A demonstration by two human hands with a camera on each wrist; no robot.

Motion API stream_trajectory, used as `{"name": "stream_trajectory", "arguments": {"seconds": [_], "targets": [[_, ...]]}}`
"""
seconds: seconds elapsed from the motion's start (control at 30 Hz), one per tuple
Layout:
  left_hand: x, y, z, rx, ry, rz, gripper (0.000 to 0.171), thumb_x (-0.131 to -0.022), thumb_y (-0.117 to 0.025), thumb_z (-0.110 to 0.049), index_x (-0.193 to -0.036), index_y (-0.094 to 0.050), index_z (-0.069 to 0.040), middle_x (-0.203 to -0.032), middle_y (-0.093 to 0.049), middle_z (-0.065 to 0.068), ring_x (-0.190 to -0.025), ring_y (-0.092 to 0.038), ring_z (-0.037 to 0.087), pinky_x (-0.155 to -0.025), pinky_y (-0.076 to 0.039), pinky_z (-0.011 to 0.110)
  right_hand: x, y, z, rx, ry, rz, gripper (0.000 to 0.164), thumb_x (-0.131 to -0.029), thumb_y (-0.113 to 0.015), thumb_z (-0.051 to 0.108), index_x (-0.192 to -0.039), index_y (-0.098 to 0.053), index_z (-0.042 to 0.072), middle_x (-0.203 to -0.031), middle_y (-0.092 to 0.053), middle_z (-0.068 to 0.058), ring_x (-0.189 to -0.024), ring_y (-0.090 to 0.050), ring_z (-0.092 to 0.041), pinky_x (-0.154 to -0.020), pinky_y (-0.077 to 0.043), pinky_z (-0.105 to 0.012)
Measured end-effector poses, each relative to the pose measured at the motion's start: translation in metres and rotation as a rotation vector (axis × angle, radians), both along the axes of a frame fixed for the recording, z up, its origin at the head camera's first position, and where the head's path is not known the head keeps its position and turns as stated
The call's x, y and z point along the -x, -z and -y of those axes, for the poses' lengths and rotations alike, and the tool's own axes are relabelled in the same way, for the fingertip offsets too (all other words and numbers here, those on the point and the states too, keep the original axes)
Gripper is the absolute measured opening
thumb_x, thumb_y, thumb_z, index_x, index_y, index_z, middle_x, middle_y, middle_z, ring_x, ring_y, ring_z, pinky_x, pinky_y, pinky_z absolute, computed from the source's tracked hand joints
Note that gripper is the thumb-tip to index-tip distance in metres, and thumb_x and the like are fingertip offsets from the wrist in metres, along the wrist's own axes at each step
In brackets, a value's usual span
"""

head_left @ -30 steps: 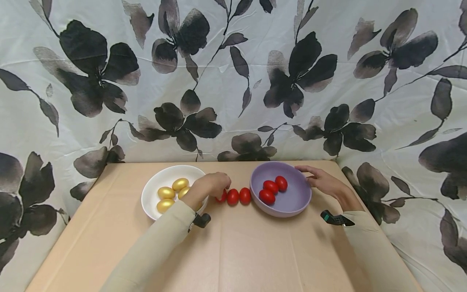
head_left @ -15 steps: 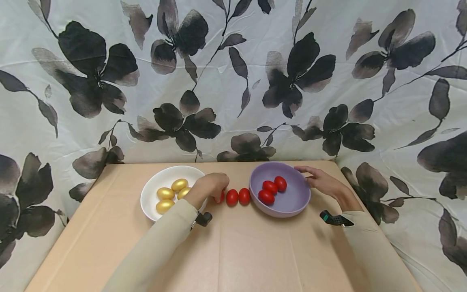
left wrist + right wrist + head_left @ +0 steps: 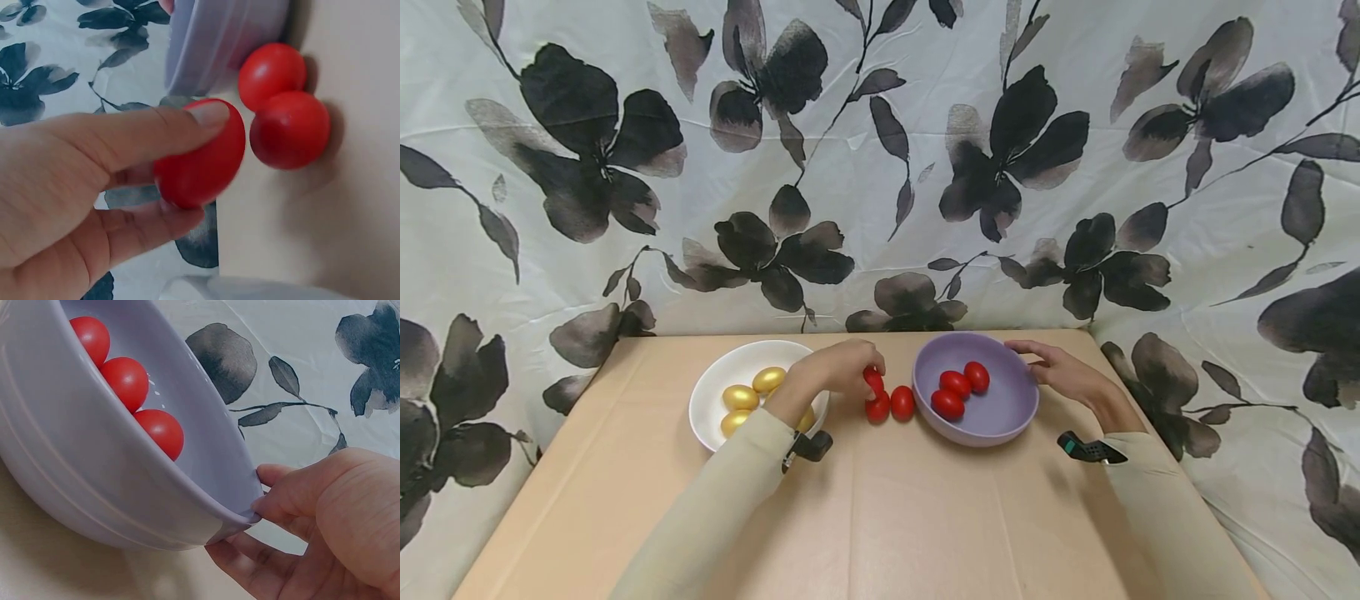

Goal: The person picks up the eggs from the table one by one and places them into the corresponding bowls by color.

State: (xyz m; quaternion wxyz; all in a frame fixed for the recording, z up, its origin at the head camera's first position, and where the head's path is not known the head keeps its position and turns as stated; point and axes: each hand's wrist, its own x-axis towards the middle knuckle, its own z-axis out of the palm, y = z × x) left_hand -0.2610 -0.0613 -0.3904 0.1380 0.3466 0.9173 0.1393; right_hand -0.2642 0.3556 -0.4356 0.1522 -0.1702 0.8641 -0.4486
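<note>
My left hand pinches a red egg between thumb and fingers, raised above the table between the two bowls. Beneath it, two more red eggs sit side by side on the table, against the left of the purple bowl. Three red eggs lie inside that bowl. On its right, my right hand grips the rim, with the thumb at the edge and other fingers under the outside in the right wrist view.
A white bowl with several gold eggs stands at the left, partly behind the left forearm. Floral cloth hangs behind the table's far edge.
The left hand has lifted a red egg off the left end of the row and shifted slightly right. The right hand and the purple bowl have stayed in place.
</note>
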Motion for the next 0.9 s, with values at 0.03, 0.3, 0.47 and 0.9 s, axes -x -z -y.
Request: {"name": "stream_trajectory", "arguments": {"seconds": [0.03,0.3,0.47,0.9], "targets": [[0.001,0.0,-0.001,-0.018,0.011,-0.008,0.027,-0.085,-0.08,-0.012,-0.111,-0.075,-0.01,-0.101,-0.07,0.001,-0.092,-0.061,0.018,-0.084,-0.056,0.03,0.0,0.0,0.0,0.001,0.001,0.0,0.06,-0.097,-0.041,-0.007,-0.155,-0.039,0.006,-0.157,-0.037,-0.025,-0.131,-0.052,-0.05,-0.105,-0.047,-0.058],[0.001,0.003,-0.009,-0.163,0.03,-0.034,0.029,-0.085,-0.082,-0.015,-0.112,-0.072,-0.011,-0.106,-0.068,0.001,-0.096,-0.06,0.016,-0.085,-0.055,0.026,0.003,0.003,-0.001,-0.012,0.006,-0.015,0.061,-0.096,-0.04,-0.008,-0.155,-0.04,0.006,-0.155,-0.038,-0.026,-0.13,-0.053,-0.051,-0.105,-0.048,-0.058],[-0.003,0.003,-0.014,-0.253,0.021,-0.019,0.029,-0.085,-0.082,-0.016,-0.111,-0.072,-0.011,-0.103,-0.069,0.0,-0.095,-0.062,0.015,-0.083,-0.056,0.024,0.003,0.003,-0.001,-0.016,0.0,-0.02,0.061,-0.096,-0.04,-0.008,-0.155,-0.04,0.006,-0.155,-0.038,-0.026,-0.13,-0.053,-0.05,-0.105,-0.048,-0.058],[-0.007,0.003,-0.029,-0.375,0.012,-0.004,0.034,-0.087,-0.08,-0.016,-0.119,-0.071,-0.012,-0.115,-0.068,-0.001,-0.107,-0.06,0.016,-0.092,-0.055,0.027,0.001,0.001,0.0,-0.005,0.009,-0.003,0.061,-0.096,-0.04,-0.008,-0.155,-0.04,0.007,-0.157,-0.037,-0.025,-0.13,-0.052,-0.05,-0.105,-0.048,-0.057]]}}
